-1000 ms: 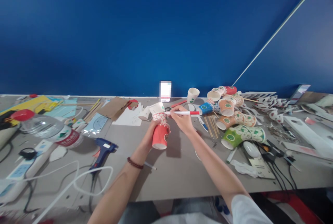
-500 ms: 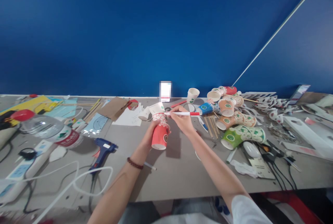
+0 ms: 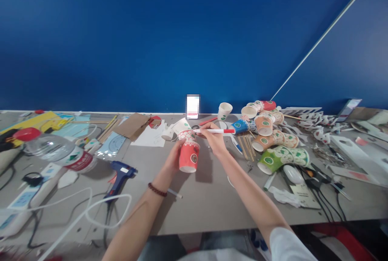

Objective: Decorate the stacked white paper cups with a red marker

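Observation:
My left hand (image 3: 173, 156) is wrapped round a red-and-white figure made of joined paper cups (image 3: 188, 156), red cup at the bottom and a patterned white one above. It is held over the table and leans a little. Between the fingers of my right hand (image 3: 214, 138) is a white marker with a red end (image 3: 222, 131), lying almost level. Its tip points left at the white patterned part of the cups; whether it touches cannot be made out. Behind the figure, a small white cup (image 3: 167, 133) lies on the table.
Right of my hands lie several joined paper cups, among them a green one (image 3: 273, 160) and a blue one (image 3: 240, 126), beside wooden sticks (image 3: 247, 147). To the left are a blue glue gun (image 3: 119, 178), a large plastic bottle (image 3: 60, 151) and a power strip (image 3: 28, 196). A phone (image 3: 193, 106) stands against the blue wall.
The paper-cup figure has turned and shifted slightly right in my left hand, showing more of the red cup's round emblem. The marker has moved a touch to the right.

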The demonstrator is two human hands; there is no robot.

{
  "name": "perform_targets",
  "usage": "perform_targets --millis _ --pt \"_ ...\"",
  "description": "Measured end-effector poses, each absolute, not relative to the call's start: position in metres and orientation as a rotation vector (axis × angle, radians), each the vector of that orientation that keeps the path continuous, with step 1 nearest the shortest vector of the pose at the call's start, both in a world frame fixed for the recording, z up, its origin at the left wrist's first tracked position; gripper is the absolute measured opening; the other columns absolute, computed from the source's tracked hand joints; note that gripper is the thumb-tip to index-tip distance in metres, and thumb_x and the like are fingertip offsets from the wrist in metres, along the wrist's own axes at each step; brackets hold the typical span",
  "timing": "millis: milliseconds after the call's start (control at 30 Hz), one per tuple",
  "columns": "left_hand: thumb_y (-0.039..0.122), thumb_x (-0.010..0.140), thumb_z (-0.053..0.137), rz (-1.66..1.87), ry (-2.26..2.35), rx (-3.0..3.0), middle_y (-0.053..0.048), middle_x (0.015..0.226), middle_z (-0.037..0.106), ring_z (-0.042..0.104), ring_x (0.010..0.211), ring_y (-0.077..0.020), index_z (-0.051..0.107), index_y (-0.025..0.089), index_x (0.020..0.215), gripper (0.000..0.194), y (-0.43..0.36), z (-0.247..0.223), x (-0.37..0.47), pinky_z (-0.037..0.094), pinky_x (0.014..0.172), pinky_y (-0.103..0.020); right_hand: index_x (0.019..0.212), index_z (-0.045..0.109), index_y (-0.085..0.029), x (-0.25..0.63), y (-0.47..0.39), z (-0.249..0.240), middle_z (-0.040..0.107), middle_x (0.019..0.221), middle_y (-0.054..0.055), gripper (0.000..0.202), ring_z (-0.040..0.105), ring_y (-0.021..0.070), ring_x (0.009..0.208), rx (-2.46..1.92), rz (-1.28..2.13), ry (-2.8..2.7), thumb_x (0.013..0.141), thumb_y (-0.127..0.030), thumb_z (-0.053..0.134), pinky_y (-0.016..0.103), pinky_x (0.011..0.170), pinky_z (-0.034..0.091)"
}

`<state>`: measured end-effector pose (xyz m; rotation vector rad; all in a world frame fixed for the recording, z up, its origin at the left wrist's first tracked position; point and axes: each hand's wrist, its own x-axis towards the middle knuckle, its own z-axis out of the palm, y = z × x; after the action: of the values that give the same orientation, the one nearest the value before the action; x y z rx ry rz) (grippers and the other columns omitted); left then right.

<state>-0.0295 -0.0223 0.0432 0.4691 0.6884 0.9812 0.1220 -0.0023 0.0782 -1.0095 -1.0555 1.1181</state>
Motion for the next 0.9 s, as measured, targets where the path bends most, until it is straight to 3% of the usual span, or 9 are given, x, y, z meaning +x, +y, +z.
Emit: perform_targets --millis 167,400,900 --pt "0.036 0.078 0.062 1.005 0.705 0.483 -0.012 0.085 0.073 0.069 0.075 -0.0224 0.068 0.009 0.101 0.036 -0.021 0.046 -0.028 0.054 0.071 -0.031 0.072 0.062 -0.022 0.124 0.0 0.07 0.065 0.076 -0.001 0.009 0.067 0.0176 0.077 -1.001 1.061 -1.149 0.072 -0.029 0.068 0.034 0.077 0.056" --pt "0.039 0.072 0.071 1.022 0.83 0.535 -0.011 0.084 0.072 0.069 0.073 -0.0226 0.066 0.013 0.098 0.038 -0.022 0.039 -0.024 0.054 0.069 -0.032 0.072 0.059 -0.023 0.122 -0.005 0.076 0.062 0.065 -0.002 0.008 0.059 0.0144 0.06 -1.048 0.984 -1.344 0.074 -0.028 0.064 0.027 0.057 0.05" --pt "0.03 0.066 0.078 1.128 0.911 0.642 -0.006 0.084 0.072 0.068 0.068 -0.019 0.062 0.015 0.109 0.048 -0.024 0.04 -0.021 0.053 0.064 -0.028 0.073 0.062 -0.023 0.121 -0.01 0.078 0.063 0.063 -0.002 0.005 0.059 0.0157 0.058 -1.134 1.009 -1.391 0.075 -0.027 0.065 0.029 0.057 0.048"
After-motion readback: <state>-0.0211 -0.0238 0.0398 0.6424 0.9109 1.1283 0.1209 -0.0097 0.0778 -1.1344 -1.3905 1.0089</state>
